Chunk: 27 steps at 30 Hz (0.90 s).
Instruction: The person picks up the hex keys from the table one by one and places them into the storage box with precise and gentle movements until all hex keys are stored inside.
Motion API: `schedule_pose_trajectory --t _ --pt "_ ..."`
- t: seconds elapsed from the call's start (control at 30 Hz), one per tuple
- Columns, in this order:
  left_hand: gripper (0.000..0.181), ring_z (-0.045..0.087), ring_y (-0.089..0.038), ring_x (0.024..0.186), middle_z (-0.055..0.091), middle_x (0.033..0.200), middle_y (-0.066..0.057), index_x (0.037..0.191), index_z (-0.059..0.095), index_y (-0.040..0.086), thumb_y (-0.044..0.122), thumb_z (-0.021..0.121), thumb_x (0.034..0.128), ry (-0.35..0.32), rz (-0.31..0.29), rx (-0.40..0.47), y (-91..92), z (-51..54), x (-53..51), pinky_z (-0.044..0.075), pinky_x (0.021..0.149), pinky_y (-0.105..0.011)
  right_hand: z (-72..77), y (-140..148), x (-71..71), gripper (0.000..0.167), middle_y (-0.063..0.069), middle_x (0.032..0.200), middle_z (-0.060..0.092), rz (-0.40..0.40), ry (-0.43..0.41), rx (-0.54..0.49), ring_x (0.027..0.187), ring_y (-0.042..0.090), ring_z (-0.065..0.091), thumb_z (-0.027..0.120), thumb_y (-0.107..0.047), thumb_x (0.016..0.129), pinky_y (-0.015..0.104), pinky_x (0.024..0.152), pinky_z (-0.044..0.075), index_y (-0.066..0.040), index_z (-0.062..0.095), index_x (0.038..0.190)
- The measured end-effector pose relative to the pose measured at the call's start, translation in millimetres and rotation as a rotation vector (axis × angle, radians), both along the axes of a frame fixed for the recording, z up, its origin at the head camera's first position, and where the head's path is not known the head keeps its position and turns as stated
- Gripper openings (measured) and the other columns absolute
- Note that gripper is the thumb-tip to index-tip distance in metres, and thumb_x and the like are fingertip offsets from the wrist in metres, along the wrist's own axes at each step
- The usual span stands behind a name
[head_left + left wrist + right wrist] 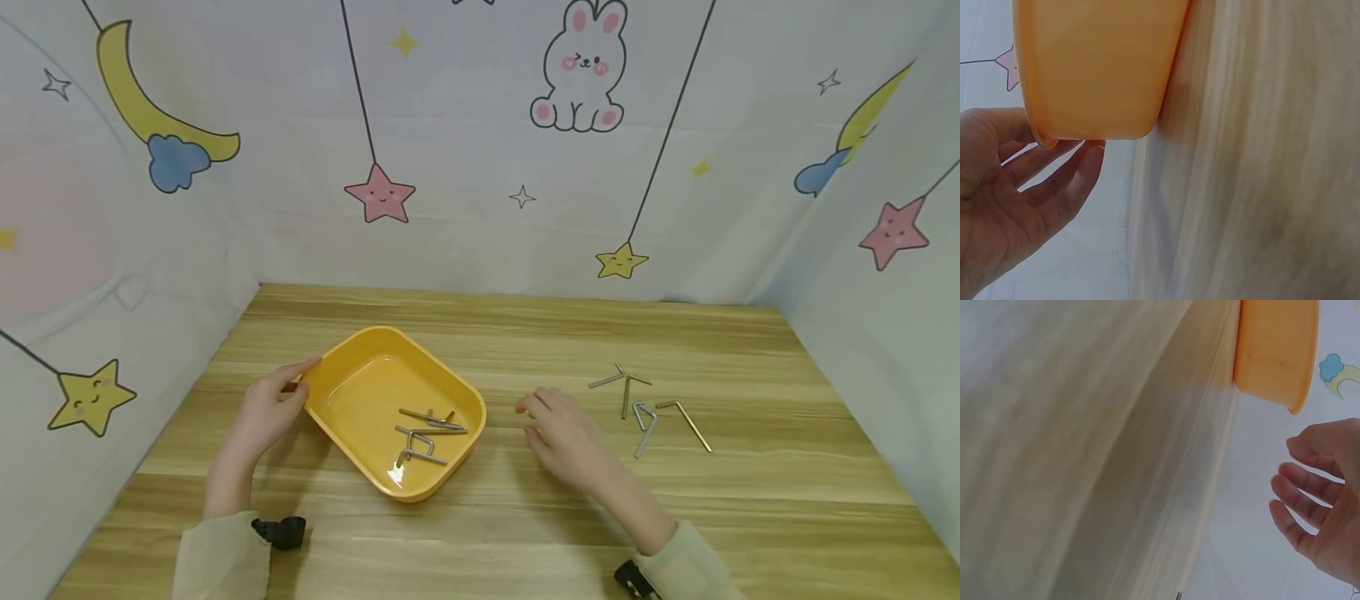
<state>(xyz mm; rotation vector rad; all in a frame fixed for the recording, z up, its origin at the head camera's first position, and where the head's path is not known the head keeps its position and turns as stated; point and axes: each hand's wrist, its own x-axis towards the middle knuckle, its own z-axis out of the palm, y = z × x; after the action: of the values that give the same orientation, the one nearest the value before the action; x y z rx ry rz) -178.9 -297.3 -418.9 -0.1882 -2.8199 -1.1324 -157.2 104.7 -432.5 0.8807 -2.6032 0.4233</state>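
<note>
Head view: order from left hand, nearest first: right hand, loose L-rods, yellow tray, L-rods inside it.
1. Yellow tray: gripped by the left hand.
2. Rods inside: near tray's right end.
3. Right hand: right of tray.
4. Loose rods: farthest right.

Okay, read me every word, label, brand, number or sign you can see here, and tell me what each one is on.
There are none I can read.
Backdrop: drawings only, such as stars, moons and a rabbit; no lettering.
Yellow tray: no label visible.
Bent metal rods: any stamped sizes would be too small to read.
Black wrist devices: no legible brand; too small to tell.
</note>
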Motion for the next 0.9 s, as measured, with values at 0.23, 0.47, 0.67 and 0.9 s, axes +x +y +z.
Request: schedule_pose_trajectory --t 0.23,0.47,0.67,0.9 --pt "0.041 0.056 -0.048 0.11 0.048 0.14 -0.029 0.14 0.049 0.004 0.01 0.047 0.0994 -0.008 0.002 -0.001 -0.6 -0.1 0.4 0.051 0.065 -0.025 -4.2 11 -1.7 0.027 0.0 0.095 0.066 -0.03 -0.04 0.047 0.087 0.013 0.06 0.074 -0.009 0.079 0.029 0.076 0.052 -0.013 0.065 0.105" --pt "0.041 0.057 -0.048 0.109 0.048 0.14 -0.029 0.139 0.05 0.003 0.009 0.046 0.099 0.003 -0.001 -0.004 0.9 0.4 0.0 0.053 0.069 -0.031 -7.1 25 -0.3 0.024 -0.001 0.089 0.064 -0.027 -0.027 0.058 0.082 0.014 0.058 0.075 -0.008 0.079 0.031 0.074 0.05 -0.01 0.065 0.1" --pt "0.041 0.057 -0.048 0.109 0.048 0.139 -0.03 0.139 0.05 0.002 0.009 0.047 0.0989 0.008 -0.009 0.002 2.5 0.2 -0.5 0.053 0.068 -0.029 -9.6 39 1.5 0.024 -0.002 0.089 0.063 -0.048 -0.018 0.106 0.081 0.013 0.058 0.076 -0.005 0.077 0.031 0.072 0.051 -0.012 0.065 0.097" --pt "0.041 0.057 -0.048 0.108 0.049 0.139 -0.029 0.139 0.05 0.003 0.008 0.047 0.0988 0.016 -0.001 0.005 -0.1 -1.1 1.2 0.053 0.067 -0.027 -10.7 47 0.5 0.022 -0.002 0.09 0.063 -0.059 -0.038 0.119 0.081 0.013 0.056 0.072 -0.004 0.078 0.03 0.067 0.048 -0.013 0.065 0.097"
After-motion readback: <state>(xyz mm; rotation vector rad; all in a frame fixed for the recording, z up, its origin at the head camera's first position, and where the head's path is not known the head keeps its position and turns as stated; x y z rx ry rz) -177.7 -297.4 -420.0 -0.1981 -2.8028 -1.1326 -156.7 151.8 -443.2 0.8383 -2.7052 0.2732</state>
